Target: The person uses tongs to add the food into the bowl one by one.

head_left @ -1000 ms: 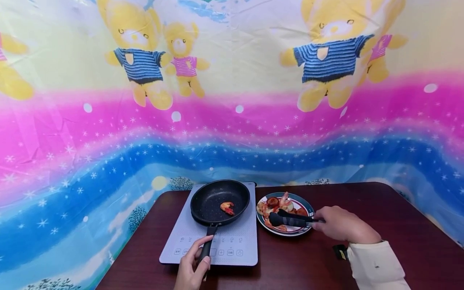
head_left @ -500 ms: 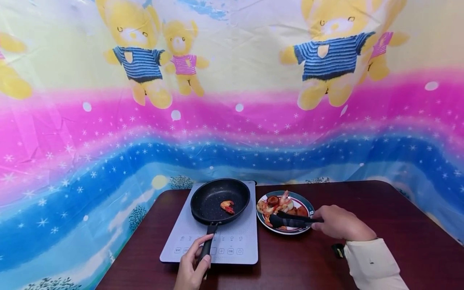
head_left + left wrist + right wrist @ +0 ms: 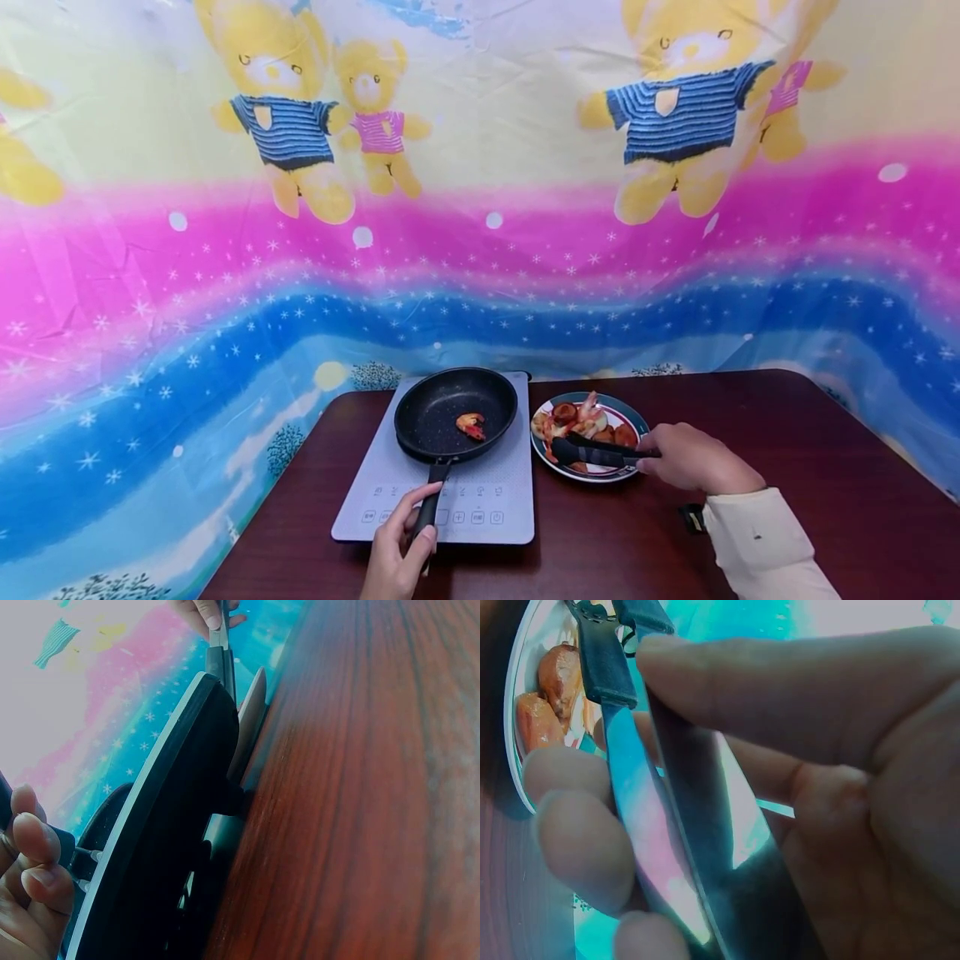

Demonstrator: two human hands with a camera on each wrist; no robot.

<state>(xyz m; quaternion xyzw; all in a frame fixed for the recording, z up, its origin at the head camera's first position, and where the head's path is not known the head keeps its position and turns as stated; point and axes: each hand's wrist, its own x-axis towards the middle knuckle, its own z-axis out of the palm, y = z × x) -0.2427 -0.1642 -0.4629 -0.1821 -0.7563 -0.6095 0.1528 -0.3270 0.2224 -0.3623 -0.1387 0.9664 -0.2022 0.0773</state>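
My left hand (image 3: 400,533) grips the black handle of a frying pan (image 3: 431,417) that sits on a white induction cooktop (image 3: 352,508). One piece of shrimp (image 3: 470,426) lies in the pan, right of its middle. My right hand (image 3: 693,457) holds black-tipped metal tongs (image 3: 600,453) over a plate (image 3: 636,417) of cooked food. In the right wrist view, thumb and fingers press the two metal arms of the tongs (image 3: 649,810) close together. Shrimp and browned sausage pieces (image 3: 559,682) fill the plate; the tong tips overlap the food at its near left, partly hiding it.
The plate stands on the dark wooden table (image 3: 615,542), close to the cooktop's right edge. A small black object (image 3: 692,518) shows beside the right sleeve. Behind the table hangs a cloth backdrop (image 3: 480,250) printed with bears and snowflakes.
The right hand and tongs have shifted slightly left, the tips dipping lower into the food at the plate's near left. The left hand, pan and shrimp piece keep their places.
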